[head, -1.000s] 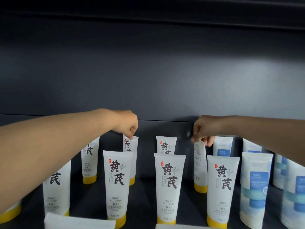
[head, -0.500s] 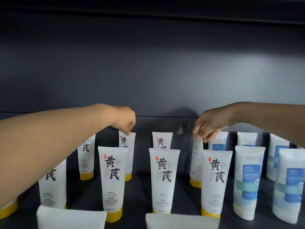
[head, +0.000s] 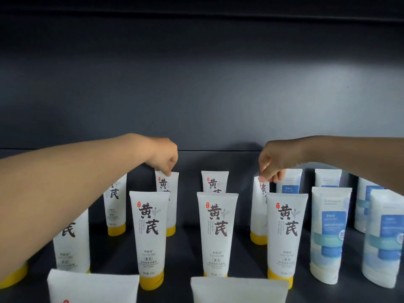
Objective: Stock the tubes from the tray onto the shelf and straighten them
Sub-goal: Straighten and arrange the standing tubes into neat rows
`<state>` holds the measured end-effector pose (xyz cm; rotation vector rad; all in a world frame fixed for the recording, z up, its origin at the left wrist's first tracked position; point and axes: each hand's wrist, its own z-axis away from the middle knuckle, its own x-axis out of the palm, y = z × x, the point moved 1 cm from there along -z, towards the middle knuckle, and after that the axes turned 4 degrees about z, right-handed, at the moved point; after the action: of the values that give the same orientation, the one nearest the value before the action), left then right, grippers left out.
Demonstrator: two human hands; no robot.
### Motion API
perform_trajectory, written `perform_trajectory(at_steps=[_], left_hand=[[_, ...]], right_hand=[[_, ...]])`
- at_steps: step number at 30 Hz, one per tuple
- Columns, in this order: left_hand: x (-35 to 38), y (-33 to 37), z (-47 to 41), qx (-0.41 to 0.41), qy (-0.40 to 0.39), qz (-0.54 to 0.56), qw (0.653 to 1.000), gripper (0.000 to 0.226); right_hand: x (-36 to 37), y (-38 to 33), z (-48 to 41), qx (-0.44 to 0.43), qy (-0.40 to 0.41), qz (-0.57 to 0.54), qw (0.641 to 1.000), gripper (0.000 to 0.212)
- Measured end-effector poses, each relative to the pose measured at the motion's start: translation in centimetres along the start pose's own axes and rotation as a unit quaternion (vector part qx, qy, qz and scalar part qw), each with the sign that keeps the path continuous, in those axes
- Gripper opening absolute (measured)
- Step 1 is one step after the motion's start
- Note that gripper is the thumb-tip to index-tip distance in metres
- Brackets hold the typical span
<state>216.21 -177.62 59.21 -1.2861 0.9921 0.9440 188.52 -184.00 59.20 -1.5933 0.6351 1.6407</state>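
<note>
I am looking into a dark, matte grey shelf (head: 187, 252) with a smooth back panel (head: 196, 84) of the same colour, lit softly from the upper right. White plastic tubes stand on their caps in rows on the shelf. Each is flat and crimped straight across the top and rounds towards the base.

Most are yellow-capped tubes (head: 216, 237) printed with large black brush characters and a small red seal. To the right stand blue-labelled tubes (head: 330, 232) with pale, glossy bodies. Two crimped tube ends (head: 94, 287) poke up at the bottom edge, nearest me.

Both my bare arms reach to the back row. My left hand (head: 164, 158) has curled fingers pinching the top seam of a back-row tube (head: 167, 186), which stands upright and faces me. My right hand (head: 273, 162) pinches the top corner of a turned tube (head: 259, 206), whose label faces partly sideways, just behind a front tube.
</note>
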Motion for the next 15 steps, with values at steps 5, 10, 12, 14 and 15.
perform_trajectory(at_steps=[5, 10, 12, 14, 15], left_hand=[[-0.66, 0.19, 0.13, -0.02, -0.044, 0.034, 0.998, 0.019], [-0.54, 0.32, -0.19, -0.021, -0.05, 0.001, 0.999, 0.019], [-0.41, 0.16, -0.28, -0.017, -0.045, -0.014, 0.999, 0.024], [-0.27, 0.15, -0.4, -0.008, -0.034, -0.027, 0.999, 0.026], [-0.25, 0.17, -0.44, -0.004, -0.03, -0.03, 0.999, 0.026]], right_hand=[[0.05, -0.35, -0.21, 0.004, 0.013, 0.057, 0.998, 0.023], [0.04, -0.5, -0.19, -0.005, 0.035, 0.093, 0.995, 0.019], [0.14, -0.41, -0.24, -0.008, 0.024, 0.105, 0.994, 0.017], [0.49, -0.21, -0.33, -0.003, 0.018, 0.119, 0.993, 0.016], [0.62, -0.11, -0.47, -0.005, 0.025, 0.127, 0.992, 0.014]])
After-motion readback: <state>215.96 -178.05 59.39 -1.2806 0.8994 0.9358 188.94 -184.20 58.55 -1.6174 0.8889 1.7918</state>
